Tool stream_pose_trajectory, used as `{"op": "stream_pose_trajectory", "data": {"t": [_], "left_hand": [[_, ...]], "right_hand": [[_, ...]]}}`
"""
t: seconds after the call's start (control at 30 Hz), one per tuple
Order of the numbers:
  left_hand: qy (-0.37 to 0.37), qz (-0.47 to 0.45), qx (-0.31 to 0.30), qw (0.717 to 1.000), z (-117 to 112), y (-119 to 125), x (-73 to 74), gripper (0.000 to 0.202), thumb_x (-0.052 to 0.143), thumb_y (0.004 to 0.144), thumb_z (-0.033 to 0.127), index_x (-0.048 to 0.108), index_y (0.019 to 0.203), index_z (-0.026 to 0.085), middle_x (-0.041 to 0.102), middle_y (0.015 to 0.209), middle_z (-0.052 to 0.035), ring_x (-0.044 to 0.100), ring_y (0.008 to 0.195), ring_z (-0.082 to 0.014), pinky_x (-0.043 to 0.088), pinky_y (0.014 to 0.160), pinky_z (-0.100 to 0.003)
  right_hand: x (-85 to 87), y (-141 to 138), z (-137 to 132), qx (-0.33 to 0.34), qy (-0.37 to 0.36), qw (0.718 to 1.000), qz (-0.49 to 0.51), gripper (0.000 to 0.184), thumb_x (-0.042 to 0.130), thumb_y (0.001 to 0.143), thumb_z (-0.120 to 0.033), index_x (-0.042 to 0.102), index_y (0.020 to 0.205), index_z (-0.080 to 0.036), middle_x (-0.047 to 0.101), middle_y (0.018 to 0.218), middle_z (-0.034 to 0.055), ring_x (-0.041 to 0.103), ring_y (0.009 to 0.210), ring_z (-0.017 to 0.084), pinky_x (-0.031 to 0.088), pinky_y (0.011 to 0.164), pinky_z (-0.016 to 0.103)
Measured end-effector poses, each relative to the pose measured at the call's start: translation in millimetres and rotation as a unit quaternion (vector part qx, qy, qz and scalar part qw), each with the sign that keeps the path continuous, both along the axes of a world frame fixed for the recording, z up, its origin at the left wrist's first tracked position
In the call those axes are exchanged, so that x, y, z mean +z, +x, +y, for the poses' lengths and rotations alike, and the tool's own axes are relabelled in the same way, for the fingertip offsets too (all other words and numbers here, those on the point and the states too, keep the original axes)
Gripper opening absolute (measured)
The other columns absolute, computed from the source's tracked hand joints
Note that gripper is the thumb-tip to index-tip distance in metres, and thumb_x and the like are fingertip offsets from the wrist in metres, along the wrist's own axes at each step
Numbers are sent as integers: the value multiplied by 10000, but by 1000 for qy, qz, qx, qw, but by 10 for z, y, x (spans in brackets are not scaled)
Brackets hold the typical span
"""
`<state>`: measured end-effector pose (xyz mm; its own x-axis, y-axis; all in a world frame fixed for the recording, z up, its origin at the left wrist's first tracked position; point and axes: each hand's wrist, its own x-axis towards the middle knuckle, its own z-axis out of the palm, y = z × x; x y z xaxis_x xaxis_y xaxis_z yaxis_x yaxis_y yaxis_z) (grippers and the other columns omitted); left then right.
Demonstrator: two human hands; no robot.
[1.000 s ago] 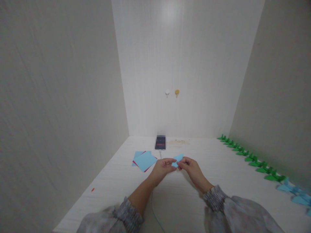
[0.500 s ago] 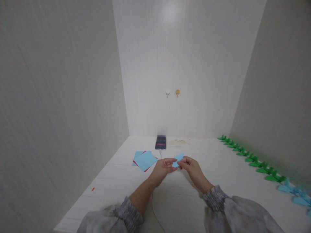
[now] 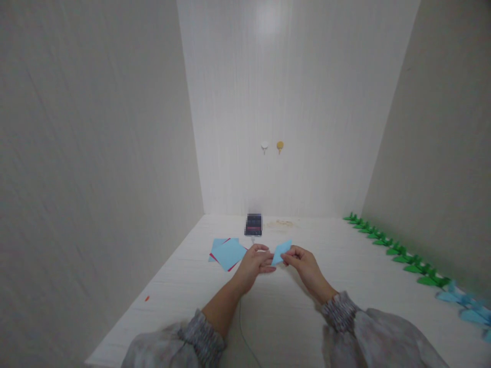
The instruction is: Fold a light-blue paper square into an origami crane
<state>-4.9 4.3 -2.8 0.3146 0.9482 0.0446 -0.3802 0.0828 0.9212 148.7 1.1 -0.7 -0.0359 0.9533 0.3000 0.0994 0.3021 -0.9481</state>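
A small folded piece of light blue origami paper [image 3: 281,252] is held up over the table, tilted, with its pointed corner upward. My right hand [image 3: 304,263] pinches its right edge between thumb and fingers. At the paper's left side is my left hand [image 3: 256,262], its fingers apart and the fingertips close to the paper's edge; whether they touch it I cannot tell. Left of that hand, flat square sheets of blue paper [image 3: 228,253] lie stacked askew, with red edges showing between them.
Green folded paper figures [image 3: 399,251] line the table's right side, with light blue ones [image 3: 473,313] nearer me. A phone [image 3: 253,225] with a cable [image 3: 245,337] stands by the back wall. Two hooks [image 3: 280,145] hang on that wall. A small orange-red scrap [image 3: 147,298] lies at left.
My left fingers have come off the folded paper and spread, shifting slightly left. The paper stays in my right hand and shows more of its face.
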Motion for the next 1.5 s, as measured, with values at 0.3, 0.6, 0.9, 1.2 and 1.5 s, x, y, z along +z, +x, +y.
{"op": "stream_pose_trajectory", "data": {"t": [0.3, 0.6, 0.9, 1.2, 1.5], "left_hand": [[6, 60, -46, 997, 28, 3, -112, 350, 641, 560, 296, 479, 801, 101, 622, 690, -93, 594, 590, -154, 453, 582, -274], [11, 56, -28, 998, 34, 9, -115, 365, 683, 501, 271, 506, 768, 96, 633, 665, -90, 594, 587, -168, 449, 599, -304], [23, 62, -38, 997, 36, 15, -104, 372, 674, 508, 242, 491, 793, 89, 626, 659, -96, 595, 581, -175, 451, 598, -310], [61, 85, -23, 994, 31, 10, -84, 427, 649, 529, 222, 407, 874, 151, 624, 595, -40, 593, 536, -168, 440, 516, -264], [58, 100, -13, 993, 55, 44, -135, 426, 650, 513, 251, 388, 835, 157, 605, 557, -18, 589, 527, -170, 431, 503, -259]], "right_hand": [[-27, -11, 21, -8, 0, 1000, -12, 195, 583, 592, -323, 500, 532, -158, 535, 502, -19, 486, 500, 107, 372, 530, 227], [-40, -25, 18, -15, -13, 1000, 2, 197, 585, 587, -332, 521, 525, -157, 544, 485, -13, 488, 482, 111, 378, 523, 235], [-71, -4, 45, -20, -19, 1000, 7, 183, 582, 598, -313, 542, 534, -146, 546, 486, -5, 483, 481, 113, 373, 520, 238], [-87, -20, 47, 11, -45, 998, 42, 239, 615, 574, -358, 507, 545, -147, 542, 462, -8, 490, 448, 109, 385, 481, 234], [-114, -31, 72, 37, -61, 995, 67, 271, 608, 576, -388, 477, 581, -151, 558, 454, -14, 508, 425, 107, 401, 453, 226]]}}
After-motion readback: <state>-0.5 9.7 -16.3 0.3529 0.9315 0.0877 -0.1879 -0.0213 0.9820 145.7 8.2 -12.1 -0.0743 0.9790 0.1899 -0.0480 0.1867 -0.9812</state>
